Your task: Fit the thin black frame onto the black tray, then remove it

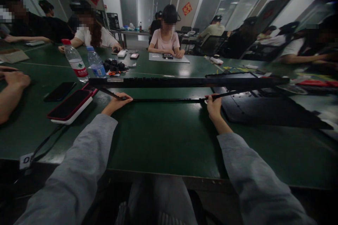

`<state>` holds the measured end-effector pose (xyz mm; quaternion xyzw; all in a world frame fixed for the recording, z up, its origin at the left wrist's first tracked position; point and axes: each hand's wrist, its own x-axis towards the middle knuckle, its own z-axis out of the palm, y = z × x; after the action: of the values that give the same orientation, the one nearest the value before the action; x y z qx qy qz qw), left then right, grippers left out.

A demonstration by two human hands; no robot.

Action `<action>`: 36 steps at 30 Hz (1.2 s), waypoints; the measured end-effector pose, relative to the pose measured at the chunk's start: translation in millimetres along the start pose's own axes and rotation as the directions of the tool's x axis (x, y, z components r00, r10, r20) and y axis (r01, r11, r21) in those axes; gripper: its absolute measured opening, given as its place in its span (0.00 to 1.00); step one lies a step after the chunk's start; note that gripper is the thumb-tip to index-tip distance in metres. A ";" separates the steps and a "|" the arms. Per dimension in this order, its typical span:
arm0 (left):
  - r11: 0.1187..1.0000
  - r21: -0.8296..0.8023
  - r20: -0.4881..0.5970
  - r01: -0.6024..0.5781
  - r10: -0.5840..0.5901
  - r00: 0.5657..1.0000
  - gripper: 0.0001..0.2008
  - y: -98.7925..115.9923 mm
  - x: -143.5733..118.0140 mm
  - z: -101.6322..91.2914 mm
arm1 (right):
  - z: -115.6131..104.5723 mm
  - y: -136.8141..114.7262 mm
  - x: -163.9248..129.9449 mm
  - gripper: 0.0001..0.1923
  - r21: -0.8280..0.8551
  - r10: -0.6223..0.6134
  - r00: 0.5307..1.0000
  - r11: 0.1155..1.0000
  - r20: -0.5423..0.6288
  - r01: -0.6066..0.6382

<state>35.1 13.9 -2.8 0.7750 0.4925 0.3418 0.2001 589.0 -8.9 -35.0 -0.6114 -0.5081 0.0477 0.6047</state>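
Black bezel frame [185, 82], long and thin, lies crosswise on the green worktop [163, 140] in front of me, its far rail raised and its near rail [169, 100] a slim strip pinched between my two hands. My left hand [116, 102] is closed on the strip's left end at about ten o'clock from my lap, fingers curled over it; my right hand [214, 105] grips the right end at about two o'clock. Judging by how things lie, the frame looks already lifted free of the dark panel [264, 110] lying flat at three o'clock, though the far rail still overlaps that panel's upper edge, so the separating seems not quite finished.

Open room is best toward six o'clock, where the worktop between my sleeves is bare right down to its near edge. At nine o'clock sit a phone in a red case [69, 104] on a white block and a second dark phone [59, 91], near my left wrist. Two water bottles [76, 61] stand at eleven o'clock, just beyond the frame's left end, close enough to be knocked. Another person's forearm [10, 91] rests at the left edge.
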 end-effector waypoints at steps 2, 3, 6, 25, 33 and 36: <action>1.000 0.011 -0.005 0.017 -0.017 1.000 0.09 0.0 -0.2 -0.6 | 1.0 3.6 0.8 0.19 0.013 0.068 0.997 0.998 -0.042 -0.068; 0.999 0.017 -0.007 0.028 -0.028 1.000 0.10 0.2 -0.4 -1.0 | 1.4 5.1 1.3 0.18 0.015 0.085 0.995 0.996 -0.050 -0.084; 0.998 0.034 -0.006 0.049 -0.048 0.999 0.13 1.0 -1.3 -1.9 | 2.2 8.3 2.4 0.18 0.023 0.090 0.995 0.996 -0.046 -0.089; 0.922 0.067 -0.383 0.381 -0.329 0.863 0.17 22.1 -6.5 -9.4 | -0.1 -29.2 -6.9 0.17 -0.221 0.028 0.999 0.975 0.047 -0.017; 0.861 0.188 -0.526 0.473 -0.318 0.788 0.20 37.0 -13.7 -18.5 | 1.2 -35.1 -12.1 0.31 -0.345 -0.026 0.999 0.938 0.039 0.038; 0.853 0.193 -0.513 0.486 -0.334 0.791 0.22 34.9 -14.5 -17.9 | 1.6 -30.8 -11.2 0.29 -0.350 -0.008 0.996 0.936 0.087 0.038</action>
<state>39.9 -14.8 27.2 0.5654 0.7316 0.3803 0.0213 565.2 -23.1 -17.4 -0.7009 -0.5405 -0.0251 0.4647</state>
